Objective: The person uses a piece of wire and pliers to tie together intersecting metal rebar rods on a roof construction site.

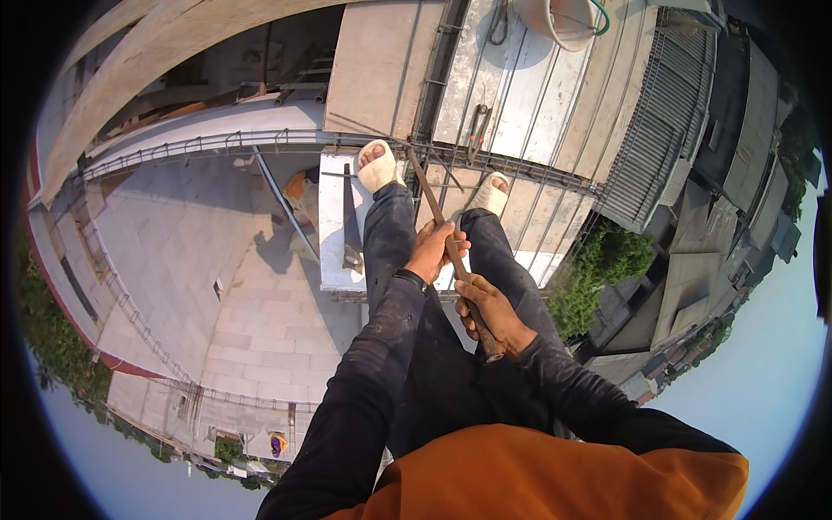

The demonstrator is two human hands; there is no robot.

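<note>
A long, rusty metal bar (467,286) slants between my legs, its far end down at the rebar of a beam (416,146). Around the bar's middle my left hand (434,249) is closed, palm partly turned up. Lower on the bar, close to its near end, my right hand (491,312) grips it. Loose short rods lie across the rebar by my feet. A handsaw (351,214) rests on the pale board left of my left foot. Pincers with red marks on the handles (479,130) lie on the metal-coloured panel beyond my feet.
A white bucket with a green rim (565,23) stands at the top. To the left is a deep drop beside a block wall (273,325), with a person in orange (300,198) below. Corrugated roofing (669,117) and a tree (595,279) lie right, beyond the edge.
</note>
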